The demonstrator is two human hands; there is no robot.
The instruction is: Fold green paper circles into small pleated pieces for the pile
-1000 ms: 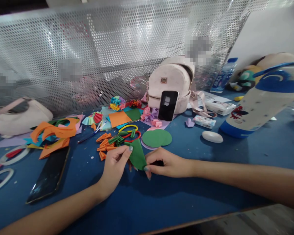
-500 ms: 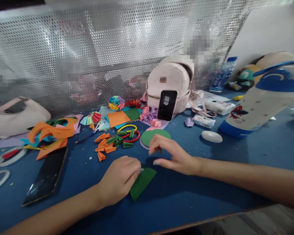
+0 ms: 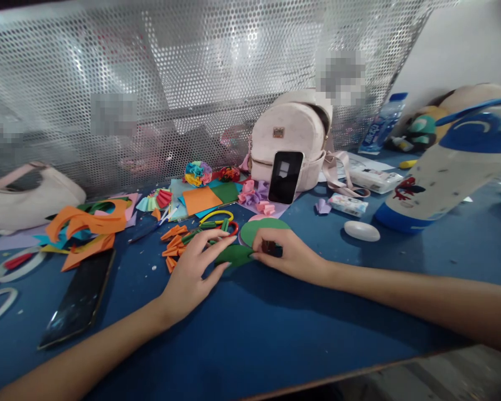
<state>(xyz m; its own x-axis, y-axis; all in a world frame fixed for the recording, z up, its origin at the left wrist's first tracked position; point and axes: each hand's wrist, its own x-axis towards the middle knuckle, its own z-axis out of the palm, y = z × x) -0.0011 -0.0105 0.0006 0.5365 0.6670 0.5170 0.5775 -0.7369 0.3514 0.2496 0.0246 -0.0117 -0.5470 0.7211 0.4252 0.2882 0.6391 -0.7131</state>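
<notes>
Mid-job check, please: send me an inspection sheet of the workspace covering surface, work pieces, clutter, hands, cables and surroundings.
Surface: blue table, with a few small specks on it.
Work pieces: green paper piece between the hands; green paper circle just beyond; orange paper pieces beside the left hand.
Clutter: dark phone lying flat; orange paper offcuts partly over its far end; white oval object and blue-lidded bottle to the right.
Hands: right hand pinches the green piece's right end; left hand open at its other end, contact unclear.
Cables: nothing seen.
Surroundings: perforated metal panel behind; pale backpack before it.
</notes>
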